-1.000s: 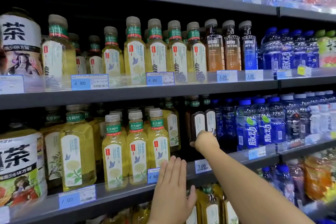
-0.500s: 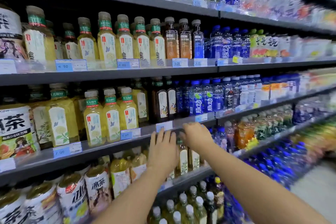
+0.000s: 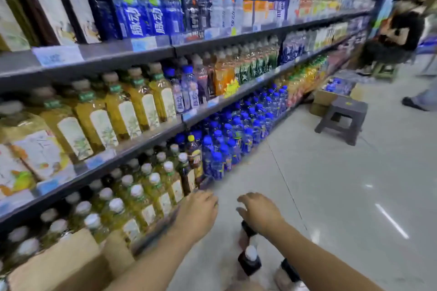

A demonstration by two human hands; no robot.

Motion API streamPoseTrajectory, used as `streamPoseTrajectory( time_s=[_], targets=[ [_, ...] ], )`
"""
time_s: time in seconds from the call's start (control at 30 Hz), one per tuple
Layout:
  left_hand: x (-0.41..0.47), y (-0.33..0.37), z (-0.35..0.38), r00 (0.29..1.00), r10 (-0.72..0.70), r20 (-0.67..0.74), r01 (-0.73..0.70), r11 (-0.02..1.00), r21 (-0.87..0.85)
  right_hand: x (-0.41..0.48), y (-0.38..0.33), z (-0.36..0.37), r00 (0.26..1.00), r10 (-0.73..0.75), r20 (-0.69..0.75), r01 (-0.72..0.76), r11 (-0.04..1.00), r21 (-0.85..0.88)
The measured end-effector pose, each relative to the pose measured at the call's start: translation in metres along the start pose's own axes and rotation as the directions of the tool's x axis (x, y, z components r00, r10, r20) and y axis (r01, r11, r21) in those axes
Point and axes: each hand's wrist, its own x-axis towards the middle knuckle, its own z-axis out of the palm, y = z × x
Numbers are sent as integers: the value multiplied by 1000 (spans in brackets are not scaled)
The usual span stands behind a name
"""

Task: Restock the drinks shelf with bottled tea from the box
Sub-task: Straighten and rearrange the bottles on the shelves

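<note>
Three dark bottles of tea with white caps stand on the floor near the bottom edge; one of them (image 3: pixel 249 260) is in the middle. My right hand (image 3: pixel 259 216) hovers just over the farthest dark bottle (image 3: pixel 247 231), fingers spread and curved, with nothing gripped. My left hand (image 3: pixel 198 212) hangs beside it, empty, in front of the bottom shelf. A cardboard box (image 3: pixel 59 264) sits at the lower left against the shelving. Dark tea bottles (image 3: pixel 49 12) of the same kind stand on the upper shelf at the left.
Yellow tea bottles (image 3: pixel 132 111) fill the left shelves, with blue-capped bottles (image 3: pixel 227 139) further along. A grey stool (image 3: pixel 340 118) and an open carton of blue bottles (image 3: pixel 331 92) stand in the aisle. A person (image 3: pixel 402 30) is at the far end.
Both hands have left the shelf edge and dropped toward the floor. My view has swung down and right, along the aisle, bringing the bottles on the floor into sight.
</note>
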Motion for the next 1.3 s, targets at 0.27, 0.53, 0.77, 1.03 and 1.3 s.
streamPoseTrajectory(
  time_s=[0.27,0.53,0.77,1.03,1.3],
  targets=[
    [-75,25,155,955,9,298,35,990,-139,-31,55,155,876,131,465,-167,985,37],
    [-91,5,183,882,-95,462,188,969,-159,-1,61,187,871,78,486,-105,994,30],
    [-64,9,128,781,-192,594,429,857,-286,33,16,72,927,-7,376,-16,998,57],
    [-24,15,-55,870,-379,315,488,570,-661,6,-102,-146,966,-233,112,220,968,122],
    [-28,-13,-233,796,-604,34,439,537,-720,-32,-205,-267,900,-358,-249,422,858,294]
  ],
)
